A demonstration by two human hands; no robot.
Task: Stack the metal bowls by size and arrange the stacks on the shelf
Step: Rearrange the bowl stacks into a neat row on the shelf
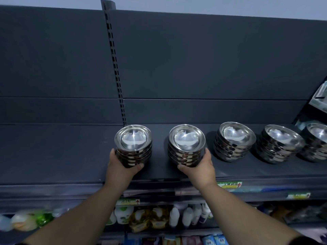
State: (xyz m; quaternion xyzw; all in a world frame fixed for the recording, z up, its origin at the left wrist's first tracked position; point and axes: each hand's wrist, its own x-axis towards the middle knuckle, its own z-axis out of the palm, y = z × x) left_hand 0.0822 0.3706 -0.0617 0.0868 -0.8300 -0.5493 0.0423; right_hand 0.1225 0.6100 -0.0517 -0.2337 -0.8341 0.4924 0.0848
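On shelf point(70, 156), outstretched hands point(122, 166) point(201, 167) cup two bowl stacks point(133, 145) point(185, 145).

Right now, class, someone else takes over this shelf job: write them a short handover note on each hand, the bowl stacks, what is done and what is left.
Left hand grips the leftmost bowl stack from the front.
Right hand grips the second stack likewise.
Both stacks are on the shelf; whether fully set down I cannot tell.
Done: third stack, fourth stack and fifth stack stand in a row to the right, the fifth cut by the frame edge.
Left: probably align these two and let go.
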